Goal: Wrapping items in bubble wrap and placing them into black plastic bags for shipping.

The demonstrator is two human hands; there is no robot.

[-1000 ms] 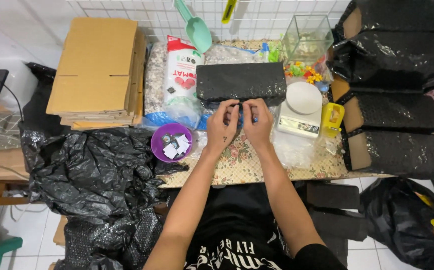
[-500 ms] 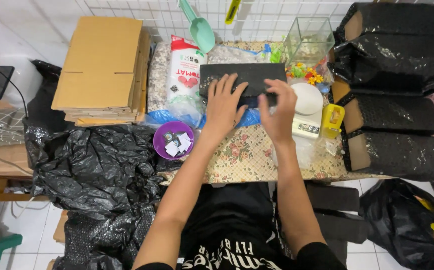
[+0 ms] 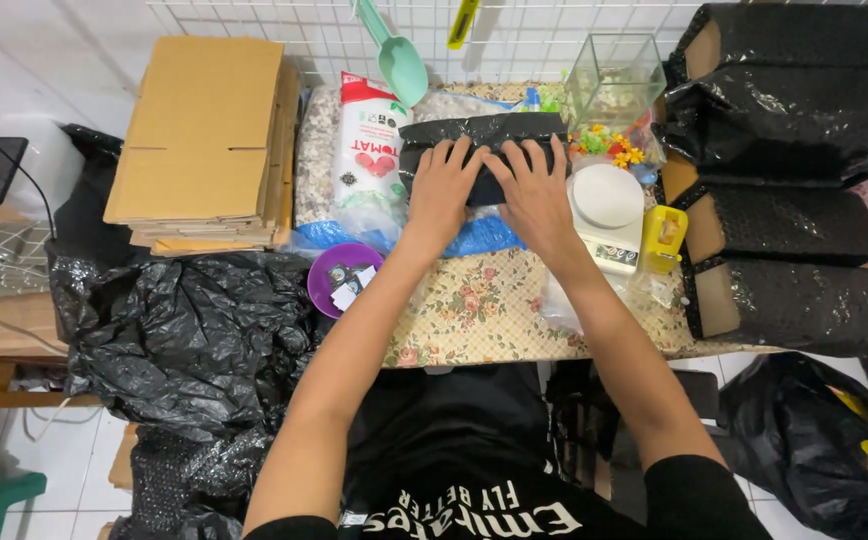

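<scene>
A long packet wrapped in black plastic [image 3: 424, 135] lies at the back of the floral-covered table [image 3: 474, 310]. My left hand [image 3: 444, 190] rests flat on its left half, fingers spread. My right hand [image 3: 534, 195] presses on its right half, fingers spread over the black wrap. Neither hand grips anything. Right beside my right hand stands a small white kitchen scale [image 3: 609, 205].
Flat cardboard boxes [image 3: 204, 140] are stacked at the left. A purple bowl [image 3: 344, 278], a red-and-white bag [image 3: 369, 150], a green scoop [image 3: 399, 55], a glass tank [image 3: 614, 80] and a yellow tape dispenser [image 3: 662, 238] surround the hands. Black-wrapped parcels [image 3: 794, 220] pile at right; black plastic sheeting [image 3: 194, 340] hangs left.
Both hands have pushed the black packet away from me toward the back of the table, and now lie flat on top of it rather than pinching its near edge.
</scene>
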